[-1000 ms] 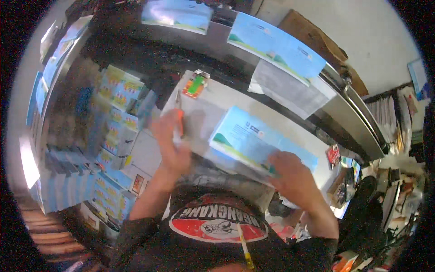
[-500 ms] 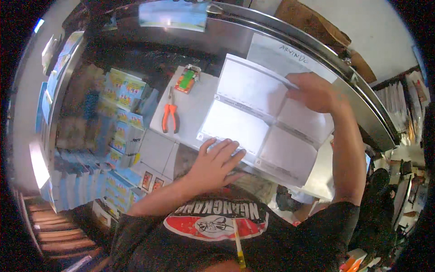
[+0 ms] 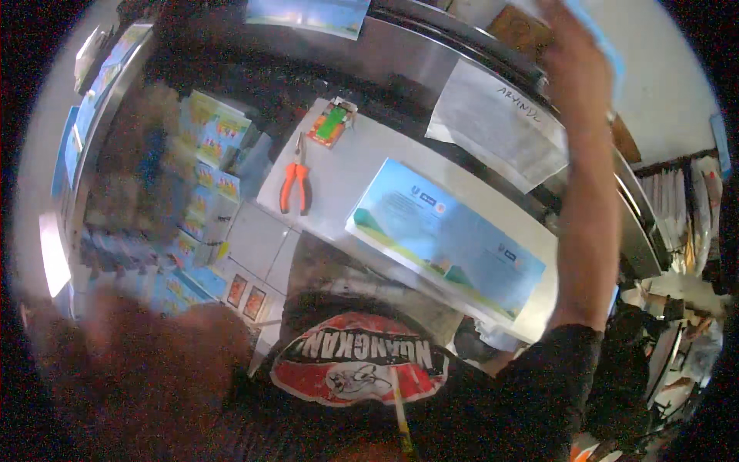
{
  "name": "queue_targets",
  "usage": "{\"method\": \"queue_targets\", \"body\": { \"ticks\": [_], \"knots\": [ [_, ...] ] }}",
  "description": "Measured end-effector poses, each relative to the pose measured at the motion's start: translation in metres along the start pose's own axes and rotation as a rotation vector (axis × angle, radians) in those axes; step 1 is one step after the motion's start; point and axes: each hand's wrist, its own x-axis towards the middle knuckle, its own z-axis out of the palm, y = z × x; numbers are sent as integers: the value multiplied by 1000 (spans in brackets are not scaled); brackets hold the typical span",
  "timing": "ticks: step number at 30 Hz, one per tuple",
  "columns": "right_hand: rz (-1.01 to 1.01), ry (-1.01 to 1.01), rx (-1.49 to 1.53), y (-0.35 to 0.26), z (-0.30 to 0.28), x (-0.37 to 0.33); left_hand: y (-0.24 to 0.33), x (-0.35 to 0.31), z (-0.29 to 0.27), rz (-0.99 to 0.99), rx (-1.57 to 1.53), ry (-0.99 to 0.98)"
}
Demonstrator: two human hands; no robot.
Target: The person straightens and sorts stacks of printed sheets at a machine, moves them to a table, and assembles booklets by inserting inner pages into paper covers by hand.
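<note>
On the pale work board [image 3: 323,165] lies a blue printed sheet or stack of sheets [image 3: 446,239] with green hill shapes along its near edge. Neither hand touches it. My right hand [image 3: 570,58] is raised at the upper right, blurred and partly cut off by the top edge. Its fingers seem closed on a sheet with a light blue edge [image 3: 608,54], which shows beside the hand. At the lower left, close to the camera, my left hand and arm [image 3: 169,346] are a brown smear, so the fingers cannot be made out.
Orange-handled pliers [image 3: 295,181] and a small orange-and-green pack [image 3: 333,123] lie on the board's left part. Behind the board is a grey-white sheet with handwriting [image 3: 496,123]. Stacks of colourful printed booklets [image 3: 212,138] stand at the left, papers [image 3: 681,192] at the right.
The white printed sheets have left the board, and the blue print now shows there. My right hand has risen toward the upper right; my left has swung back to the lower left.
</note>
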Motion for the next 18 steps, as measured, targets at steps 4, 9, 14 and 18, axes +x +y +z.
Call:
{"method": "queue_targets", "body": {
  "ticks": [4,9,14,18],
  "knots": [
    [72,-455,232,-79,44,-42,6,-5,-4,38,-108,-22],
    [152,-763,560,-134,-69,-78,7,-16,-5,20,-133,-19],
    [142,-1070,451,-180,-181,-124,-4,-11,-12,10,-188,-58],
    [126,-1115,540,-182,-193,-139,-8,-4,-12,-8,-205,-100]
  ]
}}
